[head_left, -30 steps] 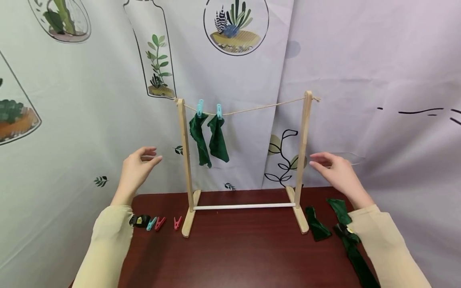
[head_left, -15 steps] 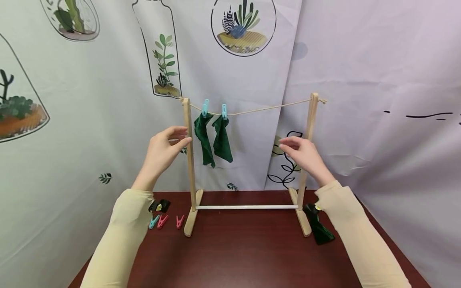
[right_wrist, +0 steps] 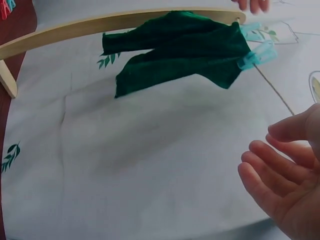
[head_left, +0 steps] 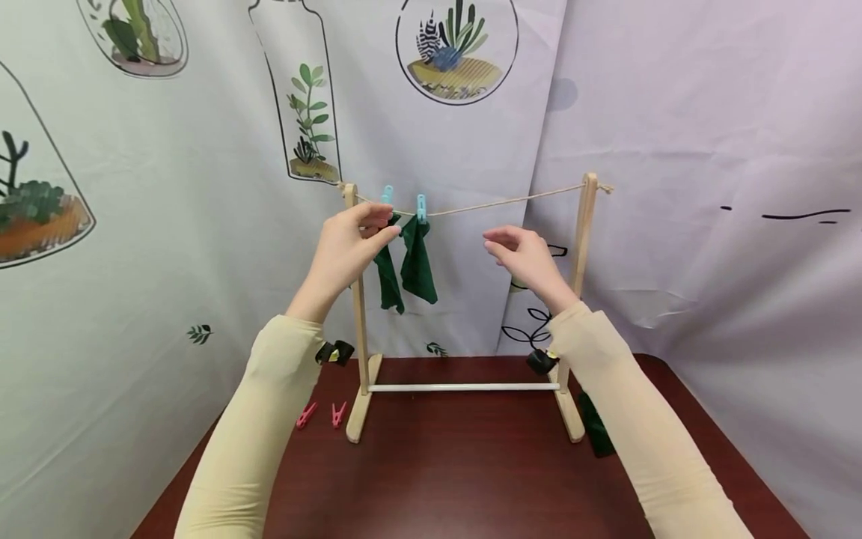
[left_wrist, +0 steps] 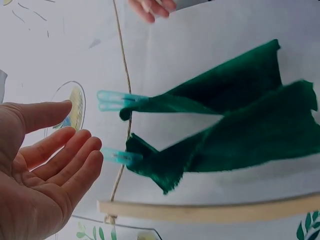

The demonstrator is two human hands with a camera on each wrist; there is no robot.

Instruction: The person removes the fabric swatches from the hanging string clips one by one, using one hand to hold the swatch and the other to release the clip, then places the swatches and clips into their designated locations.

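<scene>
Two dark green cloth pieces hang side by side, the left cloth partly behind my left hand and the right cloth in full view. Each is clipped to the string by a light-blue clothespin, the left clothespin and the right clothespin. My left hand hovers before the left cloth, fingers loosely bent and holding nothing; the left wrist view shows its fingertips near that clothespin. My right hand is raised below the string, right of the cloths, its fingers relaxed and without anything in them.
The string runs between two wooden posts, left post and right post, joined low down by a white rod. Red clothespins lie at the table's left. Another green cloth is partly hidden by my right sleeve.
Both hands have risen and moved inward, the left up to the hanging cloths, the right past the right post. My sleeves now cover the blue clothespin and part of the cloth on the table.
</scene>
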